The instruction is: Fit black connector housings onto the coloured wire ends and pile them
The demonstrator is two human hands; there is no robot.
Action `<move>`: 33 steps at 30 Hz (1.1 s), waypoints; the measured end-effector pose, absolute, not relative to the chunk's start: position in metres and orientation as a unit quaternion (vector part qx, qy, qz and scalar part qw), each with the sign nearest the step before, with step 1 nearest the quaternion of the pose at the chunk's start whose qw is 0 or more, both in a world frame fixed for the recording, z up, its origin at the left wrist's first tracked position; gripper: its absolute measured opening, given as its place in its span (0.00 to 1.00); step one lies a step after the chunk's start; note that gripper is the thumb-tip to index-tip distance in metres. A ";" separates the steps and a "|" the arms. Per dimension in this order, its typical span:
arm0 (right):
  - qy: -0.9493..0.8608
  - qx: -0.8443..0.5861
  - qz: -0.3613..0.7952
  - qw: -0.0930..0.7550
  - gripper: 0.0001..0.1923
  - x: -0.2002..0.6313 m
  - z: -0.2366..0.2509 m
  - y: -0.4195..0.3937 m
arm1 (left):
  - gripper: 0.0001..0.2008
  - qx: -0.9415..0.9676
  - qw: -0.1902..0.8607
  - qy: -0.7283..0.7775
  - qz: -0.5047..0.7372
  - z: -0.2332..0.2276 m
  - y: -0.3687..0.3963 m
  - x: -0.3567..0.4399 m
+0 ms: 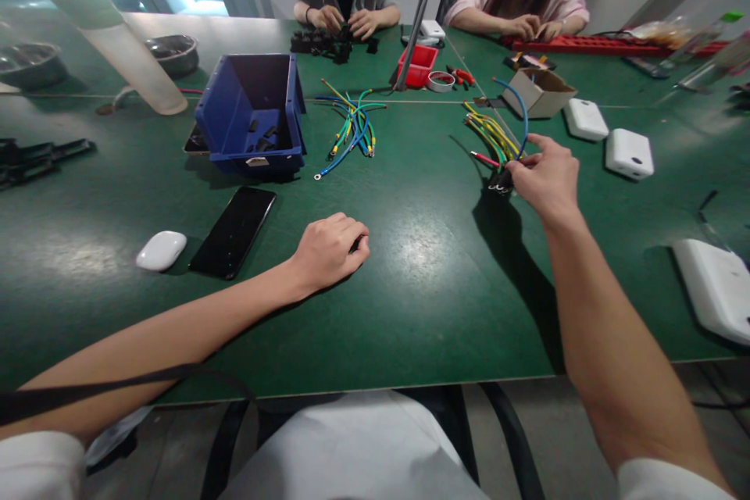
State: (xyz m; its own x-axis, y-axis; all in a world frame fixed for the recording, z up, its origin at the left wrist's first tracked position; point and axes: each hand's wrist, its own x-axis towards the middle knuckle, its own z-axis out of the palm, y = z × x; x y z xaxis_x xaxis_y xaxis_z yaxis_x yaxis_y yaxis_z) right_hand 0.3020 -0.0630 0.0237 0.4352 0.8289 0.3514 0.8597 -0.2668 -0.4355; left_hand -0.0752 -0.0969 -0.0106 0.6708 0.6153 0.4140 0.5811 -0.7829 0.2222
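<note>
My right hand [548, 176] is closed, thumb and fingers pinching a blue wire [521, 105] that arcs up and to the left. Just beside the fingertips is a bundle of yellow-green wires [489, 129], with a red-sleeved wire [485, 159] next to it. Dark ends with silvery ring lugs [500, 186] show below the bundle; whether they join the blue wire, I cannot tell. My left hand [331, 250] rests curled on the green table [404, 320]. A dark spot shows between its thumb and fingers, too small to name. Another pile of blue and yellow-green wires [355, 121] lies beyond it.
A blue bin [258, 160] with small black parts stands left, behind a black phone [234, 234] and a white case [162, 251]. A slanted metal pole [419, 16] rises beside a red tray [417, 66]. White boxes [628, 154] sit right. Two people work opposite.
</note>
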 end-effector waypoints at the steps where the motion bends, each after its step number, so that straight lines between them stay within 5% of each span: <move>1: -0.531 -0.797 -0.029 0.288 0.29 0.302 0.024 -0.064 | 0.08 0.913 0.037 0.328 0.239 -0.011 -0.097 -0.075; 11: -0.501 -0.834 -0.088 0.212 0.28 0.292 0.029 -0.067 | 0.08 0.917 0.035 0.323 0.230 -0.011 -0.097 -0.076; 33: -0.447 -0.859 -0.142 0.206 0.20 0.285 0.012 -0.062 | 0.09 0.919 0.029 0.321 0.229 -0.011 -0.097 -0.076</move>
